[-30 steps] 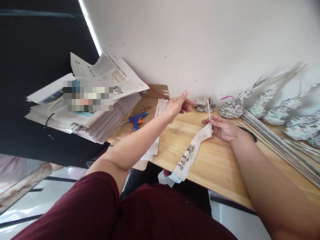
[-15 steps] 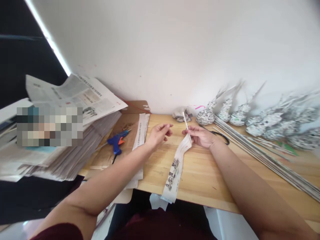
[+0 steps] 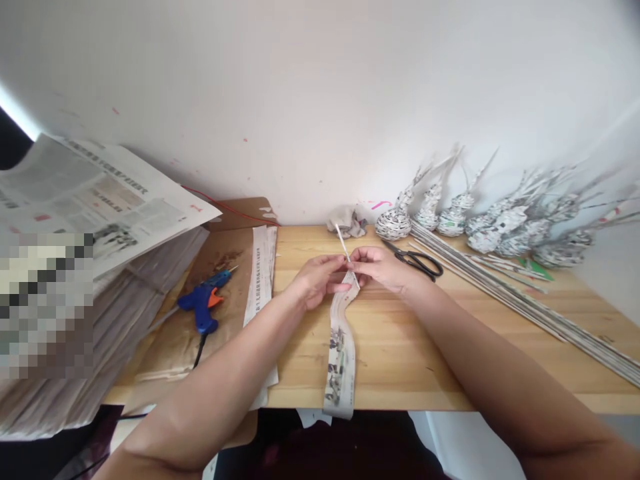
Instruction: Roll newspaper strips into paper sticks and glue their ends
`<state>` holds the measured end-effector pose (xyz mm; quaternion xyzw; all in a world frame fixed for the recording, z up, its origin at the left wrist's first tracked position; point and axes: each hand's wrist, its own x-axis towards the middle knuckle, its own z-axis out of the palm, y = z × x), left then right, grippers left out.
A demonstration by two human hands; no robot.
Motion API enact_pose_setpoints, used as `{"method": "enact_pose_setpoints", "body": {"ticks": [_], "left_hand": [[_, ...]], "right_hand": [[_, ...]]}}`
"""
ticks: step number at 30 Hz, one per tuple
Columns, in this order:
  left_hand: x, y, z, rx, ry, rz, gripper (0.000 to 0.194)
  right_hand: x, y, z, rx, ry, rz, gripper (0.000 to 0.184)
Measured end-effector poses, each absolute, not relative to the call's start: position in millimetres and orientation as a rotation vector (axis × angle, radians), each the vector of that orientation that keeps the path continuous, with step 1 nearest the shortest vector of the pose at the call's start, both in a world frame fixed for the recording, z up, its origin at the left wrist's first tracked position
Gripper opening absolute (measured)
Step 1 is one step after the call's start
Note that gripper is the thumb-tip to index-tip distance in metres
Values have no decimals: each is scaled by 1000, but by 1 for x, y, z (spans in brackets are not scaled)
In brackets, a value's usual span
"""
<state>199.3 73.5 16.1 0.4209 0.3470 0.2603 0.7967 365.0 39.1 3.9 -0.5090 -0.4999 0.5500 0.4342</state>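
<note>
A newspaper strip (image 3: 342, 347) runs from my fingers down to the table's front edge, its upper end rolled into a thin white tube that points up and away. My left hand (image 3: 323, 279) pinches the rolled part from the left, fingers bent around it. From the right, my right hand (image 3: 375, 267) grips the same roll between thumb and fingers. The two hands almost meet at the roll, and the fingertips partly hide it. Just beyond my right hand lie black-handled scissors (image 3: 425, 262) on the wooden table (image 3: 400, 360).
Several woven paper vases (image 3: 393, 225) line the wall at right, beside a bundle of long paper tubes (image 3: 520, 303). Left are a blue glue gun (image 3: 203, 310), cut newspaper strips (image 3: 260, 273) and a tall newspaper stack (image 3: 145, 300). A crumpled grey cloth (image 3: 349, 221) sits by the wall.
My left hand has moved right and closed on the rolled strip, meeting my right hand. The view has shifted rightward, and the scissors show more fully.
</note>
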Motion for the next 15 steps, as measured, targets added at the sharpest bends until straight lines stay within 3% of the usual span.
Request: {"method": "enact_pose_setpoints", "body": {"ticks": [10, 15], "left_hand": [[199, 67, 18, 850, 686, 534, 14], [196, 66, 15, 976, 600, 488, 25]], "right_hand": [[357, 32, 14, -1291, -1348, 1321, 28], [362, 31, 15, -1286, -1353, 1286, 26]]}}
